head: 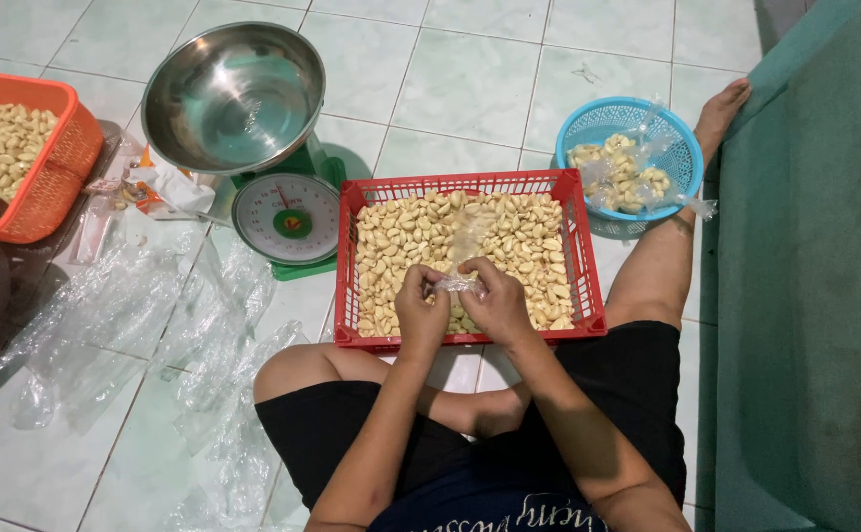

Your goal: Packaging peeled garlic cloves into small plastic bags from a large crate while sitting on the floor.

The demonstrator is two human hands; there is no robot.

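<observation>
Hands over a crate of peeled garlic, seen from above. Left hand (420, 313) and right hand (494, 303) side by side, fingers curled shut, both pinching 1 small clear plastic bag (455, 285) stretched between the fingertips. Directly beneath and beyond the hands, red crate (470, 180) filled with pale garlic cloves (509, 236), near rim just under the wrists. Beyond the left hand and to its left, green dial scale (286, 217) carrying an empty steel bowl (233, 94). Farther left, orange basket (56, 148) with more cloves. Left of the left forearm, loose clear plastic sheets (125, 315) spread over the tiled floor (470, 79). Beyond the right hand and to its right, round blue basket (662, 123) holding bagged cloves, touching the far right corner of the crate. Right of the right arm, green cushion (815, 296). Below the hands, crossed legs in black shorts (637, 394).
</observation>
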